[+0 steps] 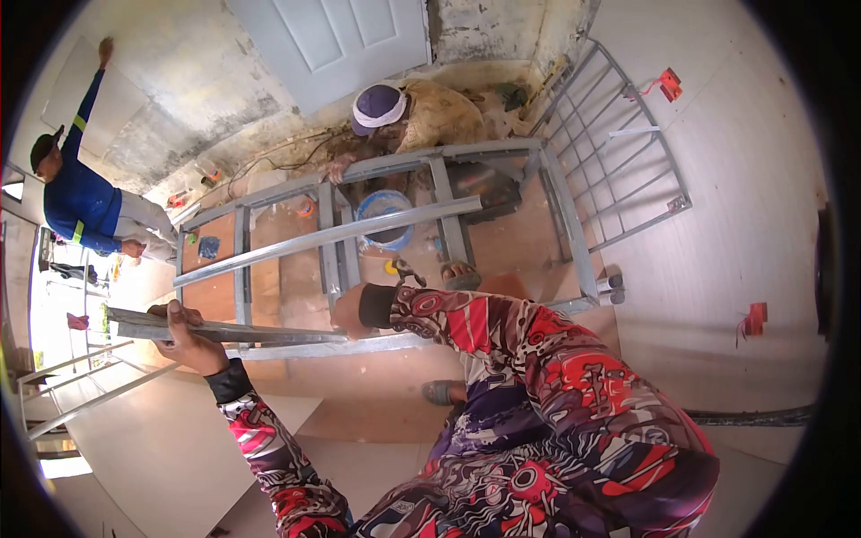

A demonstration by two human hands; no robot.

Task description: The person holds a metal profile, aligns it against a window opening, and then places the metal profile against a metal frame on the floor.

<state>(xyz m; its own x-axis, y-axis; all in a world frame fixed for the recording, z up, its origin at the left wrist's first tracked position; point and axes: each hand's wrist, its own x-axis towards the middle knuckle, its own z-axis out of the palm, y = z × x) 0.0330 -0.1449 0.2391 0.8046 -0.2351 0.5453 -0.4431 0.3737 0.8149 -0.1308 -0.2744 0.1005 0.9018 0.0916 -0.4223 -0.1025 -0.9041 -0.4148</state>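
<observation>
My left hand (190, 344) is wrapped round a grey metal stud (260, 335) near its left end, with the thumb up along its side. At the stud's right end my right hand (352, 310) is closed on it, its fingers partly hidden. Just beyond both hands is a large grey metal frame (439, 193) with several crossbars. A second, loose-looking metal stud (332, 235) lies slantwise across that frame. Part of the frame's near rail runs just beneath the stud I hold.
A co-worker in a purple cap (381, 109) crouches behind the frame, one hand on its far rail. Another person in blue (85, 206) stands left, arm raised to the wall. A blue-rimmed bucket (386, 208), a white door (336, 45) and a metal grille (614, 143) stand around.
</observation>
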